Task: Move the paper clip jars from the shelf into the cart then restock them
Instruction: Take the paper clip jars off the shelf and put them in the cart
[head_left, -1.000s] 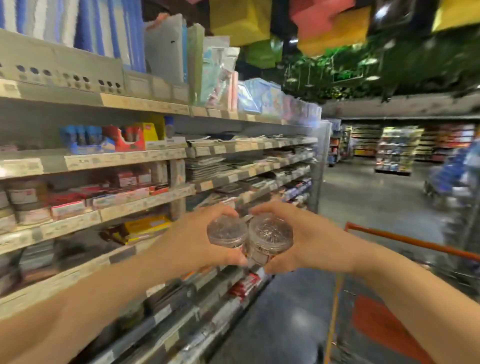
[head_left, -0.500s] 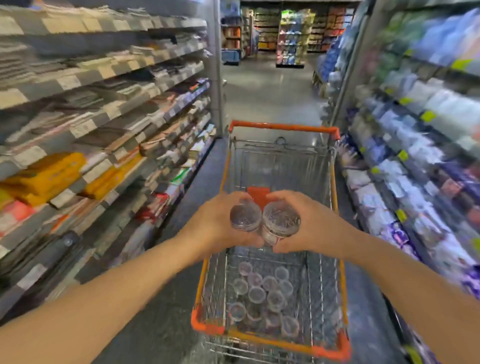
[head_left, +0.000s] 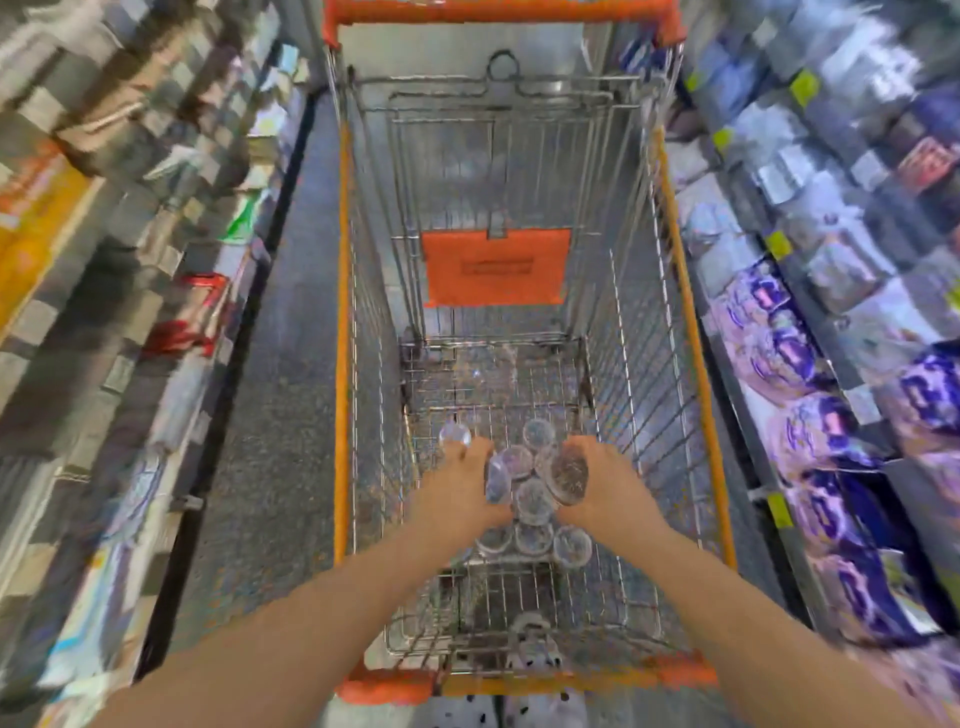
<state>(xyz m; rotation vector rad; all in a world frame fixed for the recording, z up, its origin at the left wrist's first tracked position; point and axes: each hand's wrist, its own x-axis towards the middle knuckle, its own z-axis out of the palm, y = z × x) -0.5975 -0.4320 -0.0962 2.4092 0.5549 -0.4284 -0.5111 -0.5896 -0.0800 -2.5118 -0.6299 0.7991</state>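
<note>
Two bare arms reach over the near rim of the cart (head_left: 341, 364), a basket of thin silvery wire with an orange plastic edge. Low inside it, the left grip (head_left: 457, 488) curls round the left jar (head_left: 497, 478), small and clear. This jar is tipped on its side, so its round lid faces right and shows only as a narrow oval. Just beside it, the right grip (head_left: 610, 491) wraps round the right jar (head_left: 569, 475), a short clear cylinder with dark glittery contents. It is tilted so its lid faces up and to the left, toward the other jar. Both held jars sit between the two grips and near each other; I cannot tell whether they touch. Under and around them, loose jars (head_left: 533, 538) stand on the wire bottom of the cart, round lids up, bunched close. Farther on hangs a flat orange flap (head_left: 496, 267), then the orange handle (head_left: 498, 10). Speckled grey floor (head_left: 280, 364) and blurred shelves (head_left: 104, 260) flank the cart.
</note>
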